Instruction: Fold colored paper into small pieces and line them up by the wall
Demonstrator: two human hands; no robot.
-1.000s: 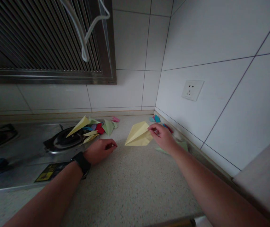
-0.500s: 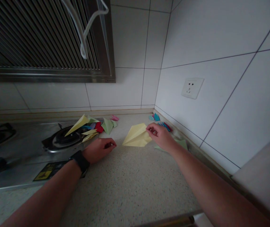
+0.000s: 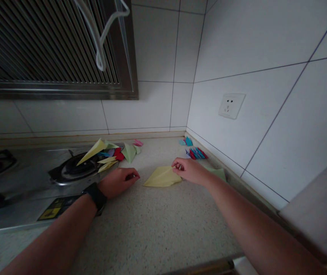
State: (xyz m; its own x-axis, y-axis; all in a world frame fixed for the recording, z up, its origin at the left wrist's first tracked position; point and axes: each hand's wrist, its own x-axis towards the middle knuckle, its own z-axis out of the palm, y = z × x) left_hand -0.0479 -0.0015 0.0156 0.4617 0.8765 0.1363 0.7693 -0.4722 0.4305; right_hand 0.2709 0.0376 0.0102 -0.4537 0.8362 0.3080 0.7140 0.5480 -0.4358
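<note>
My right hand (image 3: 190, 170) pinches the right end of a yellow paper plane (image 3: 161, 177), whose pointed end faces left, low over the counter. To its left, my left hand (image 3: 120, 181), with a black watch (image 3: 95, 195) on the wrist, lies by the stove's edge. Its fingers are curled shut and nothing shows in them. Beyond it, another yellow paper plane (image 3: 93, 151) leans over the burner, among folded pieces in red (image 3: 119, 154), blue and yellow. A pale green folded paper (image 3: 129, 152) sits just right of these. Part of a green paper (image 3: 219, 173) shows behind my right forearm.
A gas stove (image 3: 31, 183) fills the left, under a range hood (image 3: 51, 49) with a white cable (image 3: 100, 46) hanging down. Along the right wall lie a red and blue folded cluster (image 3: 197, 153) and a small blue one (image 3: 188, 141). A socket (image 3: 232, 105) is on the wall.
My right hand has brought the yellow paper plane down and slightly left, toward me, uncovering more of the red and blue cluster. My left hand has stayed in place.
</note>
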